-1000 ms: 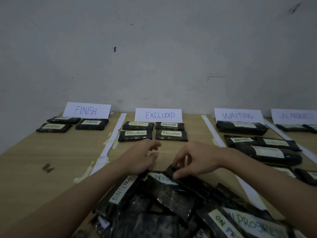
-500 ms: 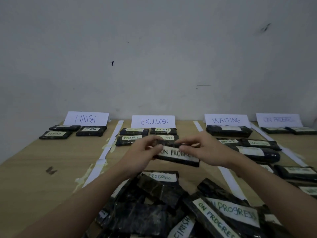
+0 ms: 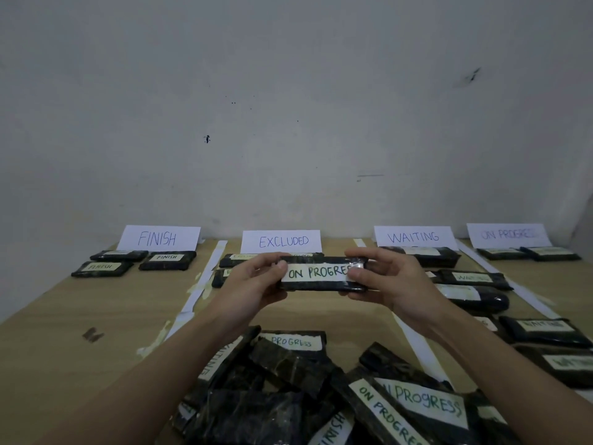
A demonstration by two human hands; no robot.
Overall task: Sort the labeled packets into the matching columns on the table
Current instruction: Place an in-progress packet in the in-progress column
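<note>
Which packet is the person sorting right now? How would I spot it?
Look just below the EXCLUDED sign at the table's back edge. There the left hand and right hand hold the ON PROGRESS packet level by its ends. It alone is lifted off the table.

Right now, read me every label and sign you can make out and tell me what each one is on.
"FINISH": sign, two packets.
"EXCLUDED": sign.
"WAITING": sign, column packet.
"ON PROGRESS": far-right sign, faint.
"ON PROGRES": held packet, between left hand and right hand.
"ON PROGRESS": pile packets.
"FINISH": pile packet.
Far-right packets: blurred.
</note>
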